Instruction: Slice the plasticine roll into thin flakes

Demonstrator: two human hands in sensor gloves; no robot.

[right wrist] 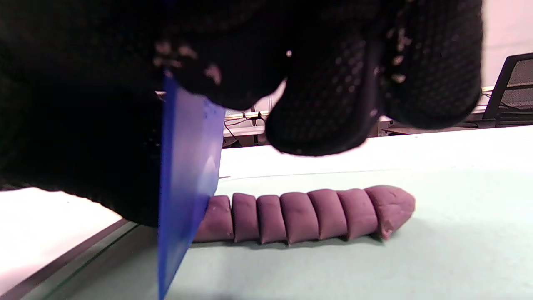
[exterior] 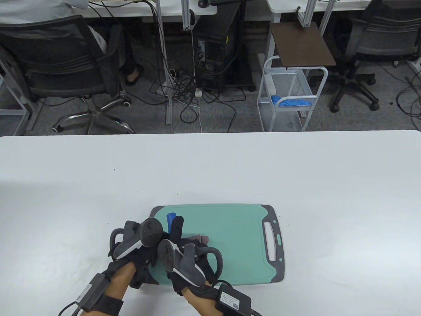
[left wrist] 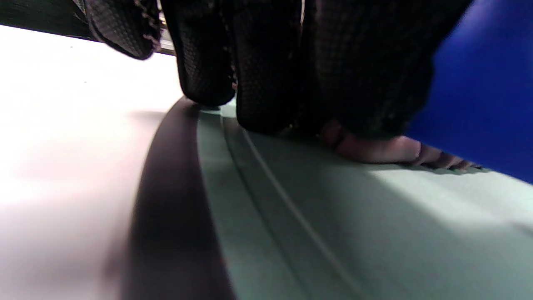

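Seven or so cuts already scored across plasticine roll (right wrist: pixel 308 214), pieces still pressed together in a row. Lying flat on green cutting board (exterior: pixel 236 230), toward its left half, board sitting at near edge of white table (exterior: pixel 210 171). Left hand (exterior: pixel 138 243) with fingers (left wrist: pixel 266 83) pressed down onto uncut end, likely to pin it against sliding under the cut. Right hand (exterior: pixel 187 260) gripping blue blade (right wrist: pixel 187 183), held upright, edge down, flat face crosswise to roll, set at boundary of sliced and unsliced parts; probably placed for next thin flake. Long axis running left to right across board in table view, tapered free end pointing right, toward board's handle. Hands close together, nearly touching.
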